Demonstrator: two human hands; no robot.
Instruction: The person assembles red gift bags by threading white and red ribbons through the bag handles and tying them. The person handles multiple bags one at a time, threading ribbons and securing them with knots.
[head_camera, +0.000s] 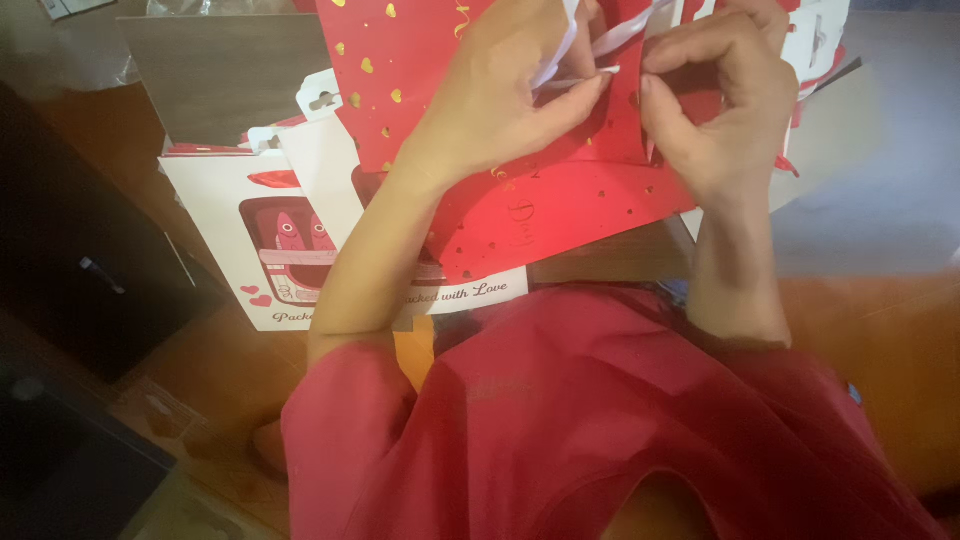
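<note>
My left hand (500, 95) and my right hand (720, 100) meet over a red paper gift bag (560, 200) dotted with small gold hearts. Both pinch a thin white ribbon (575, 75) that runs up from the bag's top edge between my fingertips. The left thumb and forefinger close on one stretch of ribbon; the right fingers curl around the other end. The bag lies flat on the table, partly under my forearms.
White packaging cards (225, 215) with red pictures and hang tabs lie at the left, under the bag. A grey board (220, 70) sits behind them. A dark cabinet (70, 250) stands at the left. My red shirt (560, 420) fills the foreground.
</note>
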